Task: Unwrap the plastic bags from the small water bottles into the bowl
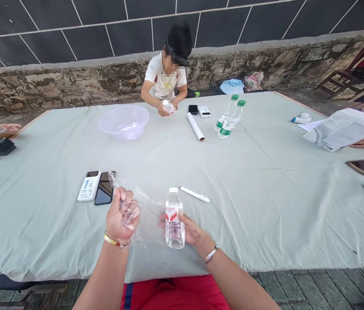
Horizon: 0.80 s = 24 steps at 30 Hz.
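Note:
My left hand (122, 214) is closed around a clear plastic film (147, 211), its fingers bunched over the crumpled part. The film stretches rightward toward the bottle. In my right hand (191, 230) is a small clear bottle (175, 234) with a white cap and a red-and-white label, upright and partly filled with clear liquid. Some of my right fingers show behind it. Just beyond the bottle lies a white slim tool (194, 194), perhaps a cutter. A white power bank (89, 186) and a dark phone (105, 188) lie left of my left hand.
Across the cloth-covered table (259, 206), a person (164, 77) holds a similar bottle (168, 107). A purple basin (124, 122), a white roll (195, 127) and two green-capped bottles (228, 122) stand or lie toward the far side. Other people's hands with papers (346, 127) flank the table.

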Each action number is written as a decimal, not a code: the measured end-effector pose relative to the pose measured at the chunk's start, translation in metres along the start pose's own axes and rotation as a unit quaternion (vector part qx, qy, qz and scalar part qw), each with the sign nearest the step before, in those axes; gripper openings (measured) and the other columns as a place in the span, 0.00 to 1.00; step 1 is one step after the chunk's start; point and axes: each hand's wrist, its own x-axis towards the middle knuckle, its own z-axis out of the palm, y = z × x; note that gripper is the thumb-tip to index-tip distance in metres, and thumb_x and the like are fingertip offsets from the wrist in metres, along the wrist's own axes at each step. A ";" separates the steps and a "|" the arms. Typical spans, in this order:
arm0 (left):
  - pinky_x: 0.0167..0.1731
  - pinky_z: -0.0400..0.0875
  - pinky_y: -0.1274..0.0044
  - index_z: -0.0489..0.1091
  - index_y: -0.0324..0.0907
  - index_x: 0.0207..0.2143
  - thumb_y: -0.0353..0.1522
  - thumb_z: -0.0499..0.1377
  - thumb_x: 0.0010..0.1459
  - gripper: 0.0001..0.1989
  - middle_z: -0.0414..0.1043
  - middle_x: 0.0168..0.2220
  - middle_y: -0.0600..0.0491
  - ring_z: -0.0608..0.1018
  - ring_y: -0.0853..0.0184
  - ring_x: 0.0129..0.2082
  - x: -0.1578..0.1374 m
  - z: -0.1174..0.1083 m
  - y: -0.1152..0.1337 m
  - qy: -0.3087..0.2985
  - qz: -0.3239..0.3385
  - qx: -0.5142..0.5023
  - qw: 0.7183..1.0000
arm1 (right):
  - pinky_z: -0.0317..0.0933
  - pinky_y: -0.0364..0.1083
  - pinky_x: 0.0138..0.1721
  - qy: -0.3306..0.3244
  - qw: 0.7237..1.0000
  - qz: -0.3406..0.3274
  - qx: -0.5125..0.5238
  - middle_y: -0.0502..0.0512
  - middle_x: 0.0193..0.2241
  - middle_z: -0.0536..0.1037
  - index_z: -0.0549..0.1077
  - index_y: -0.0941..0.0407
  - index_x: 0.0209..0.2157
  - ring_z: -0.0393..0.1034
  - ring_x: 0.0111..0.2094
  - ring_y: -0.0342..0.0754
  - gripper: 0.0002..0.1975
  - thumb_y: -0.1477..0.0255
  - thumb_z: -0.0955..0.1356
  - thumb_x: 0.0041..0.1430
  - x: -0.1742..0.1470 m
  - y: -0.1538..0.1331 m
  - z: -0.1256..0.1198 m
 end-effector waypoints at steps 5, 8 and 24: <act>0.07 0.49 0.86 0.59 0.41 0.23 0.36 0.54 0.62 0.15 0.52 0.16 0.63 0.51 0.78 0.10 0.001 -0.010 0.020 0.051 0.025 0.033 0.998 | 0.67 0.46 0.33 0.054 0.998 -0.019 0.021 0.50 0.28 0.75 0.71 0.56 0.34 0.73 0.30 0.46 0.19 0.60 0.75 0.44 -0.003 -0.004 -0.006; 0.08 0.53 0.86 0.58 0.42 0.23 0.37 0.58 0.58 0.15 0.52 0.16 0.64 0.54 0.78 0.11 0.005 -0.031 0.024 0.136 0.030 0.104 0.985 | 0.66 0.45 0.32 0.052 0.998 -0.028 0.010 0.49 0.26 0.74 0.71 0.55 0.32 0.71 0.28 0.44 0.18 0.60 0.76 0.43 -0.004 -0.010 -0.006; 0.13 0.55 0.79 0.57 0.45 0.23 0.50 0.54 0.47 0.19 0.48 0.16 0.64 0.55 0.74 0.12 0.017 -0.119 0.017 0.259 0.002 0.622 0.739 | 0.63 0.48 0.37 0.165 0.906 -0.273 -0.277 0.50 0.31 0.74 0.69 0.54 0.39 0.67 0.33 0.46 0.25 0.69 0.77 0.37 0.014 -0.064 0.015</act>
